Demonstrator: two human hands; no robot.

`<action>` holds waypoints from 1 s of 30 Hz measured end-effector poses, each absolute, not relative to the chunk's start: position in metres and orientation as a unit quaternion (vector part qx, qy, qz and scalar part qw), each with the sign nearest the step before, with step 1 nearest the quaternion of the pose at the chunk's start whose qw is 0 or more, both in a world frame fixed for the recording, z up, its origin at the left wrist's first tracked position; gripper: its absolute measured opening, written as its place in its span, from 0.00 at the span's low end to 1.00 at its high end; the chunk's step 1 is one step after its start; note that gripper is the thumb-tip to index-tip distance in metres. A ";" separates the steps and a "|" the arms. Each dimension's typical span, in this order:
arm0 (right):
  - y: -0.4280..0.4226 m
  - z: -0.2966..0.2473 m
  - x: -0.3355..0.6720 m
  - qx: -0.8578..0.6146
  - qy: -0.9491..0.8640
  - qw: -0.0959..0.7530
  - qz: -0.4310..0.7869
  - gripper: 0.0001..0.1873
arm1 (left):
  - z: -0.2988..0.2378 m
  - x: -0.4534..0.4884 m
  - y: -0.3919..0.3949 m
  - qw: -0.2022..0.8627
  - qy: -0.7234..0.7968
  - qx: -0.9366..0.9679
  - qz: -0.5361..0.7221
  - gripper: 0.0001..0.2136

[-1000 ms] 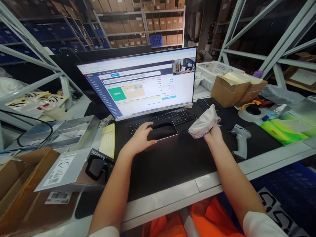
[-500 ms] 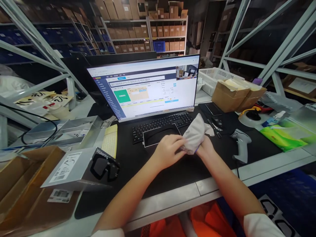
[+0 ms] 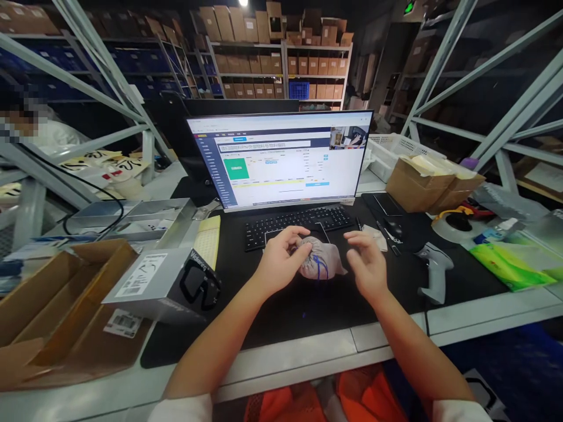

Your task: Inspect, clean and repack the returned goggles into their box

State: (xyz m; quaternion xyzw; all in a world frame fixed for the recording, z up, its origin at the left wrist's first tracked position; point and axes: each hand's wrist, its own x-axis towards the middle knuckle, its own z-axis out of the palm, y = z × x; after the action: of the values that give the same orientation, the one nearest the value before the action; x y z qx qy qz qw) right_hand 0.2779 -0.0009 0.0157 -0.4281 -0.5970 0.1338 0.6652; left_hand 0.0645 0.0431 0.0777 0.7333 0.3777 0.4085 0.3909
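Note:
A grey cloth drawstring pouch (image 3: 319, 259) with blue cords is bunched up in front of the keyboard. My left hand (image 3: 288, 252) is closed on its left side, thumb pressed on the gathered cloth. What the pouch holds is hidden. To the right of it my right hand (image 3: 367, 264) hovers with fingers apart and nothing in them. Behind the pouch and my left hand lies a flat dark piece with a white edge (image 3: 324, 232), mostly covered. Left of my forearm sits a grey box (image 3: 160, 287) with a goggles picture on its side.
The monitor (image 3: 285, 164) and black keyboard (image 3: 299, 223) stand ahead. On the right are a barcode scanner (image 3: 434, 272), a mouse (image 3: 393, 227), a tape roll (image 3: 455, 224) and a green packet (image 3: 510, 258). An open cardboard box (image 3: 65, 310) stands at the left.
My right hand has come off the pouch and opened to its right. The pouch has gone from upright to lying lower, its blue cords now showing. The camera view has shifted.

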 end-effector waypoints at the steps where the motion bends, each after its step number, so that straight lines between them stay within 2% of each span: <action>1: -0.009 0.028 0.272 -0.412 -0.669 0.605 0.126 0.11 | 0.078 0.063 0.043 0.404 0.377 0.725 0.410 0.09; 3: -0.022 0.052 0.260 -0.402 -0.762 0.494 0.118 0.18 | 0.080 0.061 0.042 0.407 0.371 0.722 0.420 0.07; 5: -0.024 0.073 0.250 -0.404 -0.801 0.426 0.115 0.20 | 0.083 0.058 0.042 0.404 0.364 0.723 0.427 0.07; 10: -0.007 0.104 0.240 -0.395 -0.838 0.344 0.152 0.08 | 0.093 0.047 0.046 0.431 0.363 0.709 0.425 0.09; 15: 0.008 0.108 0.244 -0.367 -0.836 0.349 0.210 0.08 | 0.104 0.031 0.046 0.391 0.298 0.805 0.332 0.10; 19: 0.013 0.104 0.251 -0.361 -0.826 0.379 0.211 0.08 | 0.108 0.025 0.045 0.330 0.273 0.862 0.271 0.09; 22: 0.014 0.105 0.259 -0.334 -0.838 0.366 0.228 0.09 | 0.108 0.026 0.048 0.314 0.248 0.888 0.226 0.09; 26: 0.013 0.112 0.275 -0.312 -0.848 0.343 0.257 0.11 | 0.113 0.022 0.053 0.315 0.196 0.903 0.218 0.13; 30: 0.014 0.114 0.280 -0.331 -0.848 0.325 0.256 0.11 | 0.114 0.019 0.053 0.291 0.216 0.903 0.228 0.15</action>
State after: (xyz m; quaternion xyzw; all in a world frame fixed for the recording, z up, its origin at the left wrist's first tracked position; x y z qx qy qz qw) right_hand 0.2798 0.0142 0.1144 -0.3307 -0.8483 0.2557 0.3251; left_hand 0.0194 0.0529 0.1143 0.9034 0.2164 0.2285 0.2913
